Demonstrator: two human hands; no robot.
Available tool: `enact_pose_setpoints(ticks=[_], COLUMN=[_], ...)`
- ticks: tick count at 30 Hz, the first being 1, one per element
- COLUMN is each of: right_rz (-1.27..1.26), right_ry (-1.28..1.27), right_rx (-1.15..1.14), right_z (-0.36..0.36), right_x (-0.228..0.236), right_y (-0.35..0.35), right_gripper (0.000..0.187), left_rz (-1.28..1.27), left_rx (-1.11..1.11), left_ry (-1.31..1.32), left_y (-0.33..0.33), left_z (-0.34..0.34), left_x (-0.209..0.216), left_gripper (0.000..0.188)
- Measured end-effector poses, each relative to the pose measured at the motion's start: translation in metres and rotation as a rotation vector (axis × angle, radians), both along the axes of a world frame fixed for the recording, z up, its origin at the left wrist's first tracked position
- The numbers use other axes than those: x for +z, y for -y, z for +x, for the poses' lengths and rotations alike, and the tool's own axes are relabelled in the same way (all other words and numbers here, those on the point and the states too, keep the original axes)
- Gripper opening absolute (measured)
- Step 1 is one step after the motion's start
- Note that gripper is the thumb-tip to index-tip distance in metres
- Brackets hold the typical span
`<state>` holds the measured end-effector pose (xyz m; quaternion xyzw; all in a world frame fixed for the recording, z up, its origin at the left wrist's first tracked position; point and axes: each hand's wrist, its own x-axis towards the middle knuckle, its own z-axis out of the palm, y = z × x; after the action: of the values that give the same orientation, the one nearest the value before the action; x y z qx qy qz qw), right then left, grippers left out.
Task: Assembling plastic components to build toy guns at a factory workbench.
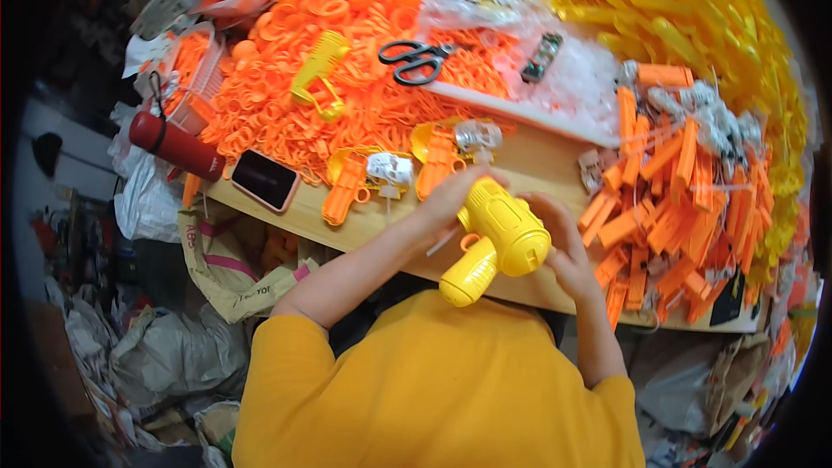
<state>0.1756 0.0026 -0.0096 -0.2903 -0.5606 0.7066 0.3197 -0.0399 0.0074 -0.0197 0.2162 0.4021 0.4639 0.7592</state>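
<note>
A yellow plastic toy gun [507,230] is held up over the table's near edge, its handle pointing down and left. My left hand [452,198] grips its far left side, the fingers partly hidden behind the body. My right hand [562,243] is closed around its right side, close to the round end. A bit of orange shows near the handle. Just beyond my left hand lie two opened yellow gun halves, each with an orange battery case [348,189] and a silver-wrapped part [390,170].
Orange plastic parts [295,52] pile up across the back left, with a yellow shell [319,69] and black scissors [416,62] on top. Wired orange cases [685,182] heap at the right, yellow parts [685,17] behind. A phone [265,180] and red flask [176,146] lie left.
</note>
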Motion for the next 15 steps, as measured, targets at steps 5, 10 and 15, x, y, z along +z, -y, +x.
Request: enact_pose_setpoints(ticks=[5, 10, 15], right_rz=[0.564, 0.774, 0.43], right_ry=[0.051, 0.013, 0.017], right_rx=[0.105, 0.149, -0.061], right_z=[-0.007, -0.016, -0.009], right_x=[0.015, 0.022, 0.004], right_y=[0.008, -0.001, 0.005], right_gripper=[0.08, 0.073, 0.072], left_rz=[-0.242, -0.065, 0.429], left_rx=[-0.08, -0.189, 0.062], left_ry=[0.264, 0.199, -0.353], left_y=[0.018, 0.023, 0.002], left_z=[0.03, 0.025, -0.029], left_x=[-0.029, -0.022, 0.008], left_gripper=[0.027, 0.03, 0.015])
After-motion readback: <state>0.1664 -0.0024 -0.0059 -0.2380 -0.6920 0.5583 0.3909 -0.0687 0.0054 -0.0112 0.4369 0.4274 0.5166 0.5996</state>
